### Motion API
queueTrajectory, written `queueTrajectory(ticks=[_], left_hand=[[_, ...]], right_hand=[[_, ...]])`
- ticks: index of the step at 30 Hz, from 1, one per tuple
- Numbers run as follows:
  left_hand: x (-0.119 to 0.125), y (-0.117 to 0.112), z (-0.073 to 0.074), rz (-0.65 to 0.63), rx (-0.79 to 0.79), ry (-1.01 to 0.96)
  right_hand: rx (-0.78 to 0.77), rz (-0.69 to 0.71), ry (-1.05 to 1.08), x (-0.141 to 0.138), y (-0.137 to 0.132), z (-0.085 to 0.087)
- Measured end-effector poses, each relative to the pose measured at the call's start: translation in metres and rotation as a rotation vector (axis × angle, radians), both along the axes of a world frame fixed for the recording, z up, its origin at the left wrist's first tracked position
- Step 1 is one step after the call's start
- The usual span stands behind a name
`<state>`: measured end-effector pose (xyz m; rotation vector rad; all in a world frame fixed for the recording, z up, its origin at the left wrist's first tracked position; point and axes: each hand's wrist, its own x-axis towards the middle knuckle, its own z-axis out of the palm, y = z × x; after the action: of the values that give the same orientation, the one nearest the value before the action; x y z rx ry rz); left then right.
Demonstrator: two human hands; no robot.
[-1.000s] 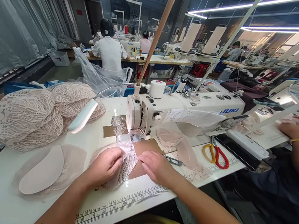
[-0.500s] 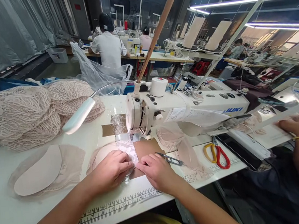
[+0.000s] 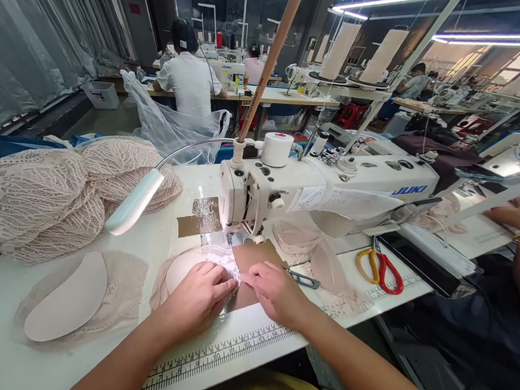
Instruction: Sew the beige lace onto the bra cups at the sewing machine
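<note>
My left hand (image 3: 196,300) lies on a beige lace bra cup piece (image 3: 180,269) in front of the white sewing machine (image 3: 313,191), fingers curled down on the lace edge. My right hand (image 3: 278,292) rests beside it on the brown card (image 3: 258,256), fingertips pinching the same lace edge near the needle (image 3: 238,238). Small thread snips (image 3: 304,280) lie just right of my right hand.
A heap of lace cups (image 3: 50,195) sits at the left, a single padded cup (image 3: 68,294) nearer. Red-and-yellow scissors (image 3: 378,267) lie to the right. A gooseneck lamp (image 3: 131,201) hangs over the table. Another person's hand (image 3: 517,212) works at the right; other workers sit behind.
Both hands have drawn closer together on the lace edge and shifted slightly toward the needle. The lace piece has been pulled a little left, uncovering more of the cup.
</note>
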<state>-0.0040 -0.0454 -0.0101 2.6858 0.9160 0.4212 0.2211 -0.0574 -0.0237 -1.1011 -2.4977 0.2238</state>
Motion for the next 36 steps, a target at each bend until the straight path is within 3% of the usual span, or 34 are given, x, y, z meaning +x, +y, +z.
queueTrajectory(ticks=[9, 17, 21, 31, 36], left_hand=[[-0.004, 0.01, -0.007, 0.074, 0.088, -0.027], [0.001, 0.013, 0.007, 0.068, 0.082, 0.077], [-0.001, 0.016, 0.006, 0.056, 0.093, 0.088], [-0.01, 0.051, -0.003, 0.013, 0.137, 0.099], [-0.012, 0.07, -0.003, 0.01, 0.158, 0.086]], right_hand=[[0.013, -0.014, -0.18, -0.006, 0.0, -0.001], [0.017, -0.018, -0.237, -0.007, 0.002, 0.003], [-0.008, -0.011, -0.279, -0.009, 0.005, 0.008], [-0.092, -0.024, -0.353, -0.018, 0.029, 0.023], [-0.093, -0.061, -0.344, -0.023, 0.041, 0.02]])
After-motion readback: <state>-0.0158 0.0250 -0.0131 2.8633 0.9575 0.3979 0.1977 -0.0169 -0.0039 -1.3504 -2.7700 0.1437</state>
